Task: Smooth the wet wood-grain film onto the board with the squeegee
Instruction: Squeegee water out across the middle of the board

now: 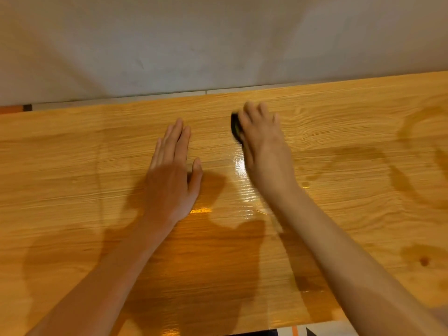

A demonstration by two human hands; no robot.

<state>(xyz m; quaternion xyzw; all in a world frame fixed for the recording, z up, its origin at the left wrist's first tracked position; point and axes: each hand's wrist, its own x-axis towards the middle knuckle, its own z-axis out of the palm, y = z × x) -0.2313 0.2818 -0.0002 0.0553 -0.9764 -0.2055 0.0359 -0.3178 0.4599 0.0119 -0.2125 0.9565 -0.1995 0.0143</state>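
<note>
Glossy wet wood-grain film [218, 251] covers the middle of the long wooden board [363, 122]. My left hand [173, 170] lies flat on the film with straight fingers, pressing it down. To its right, my right hand [263, 146] is blurred and grips a dark squeegee [235, 128], which pokes out at the hand's left side near the board's far edge. Most of the squeegee is hidden under the hand. A wet shine shows on the film just below that hand.
A grey wall [218, 40] rises behind the board's far edge. Ring-shaped damp marks [417, 151] darken the bare wood at the right. A patterned surface [303, 332] shows below the board's near edge.
</note>
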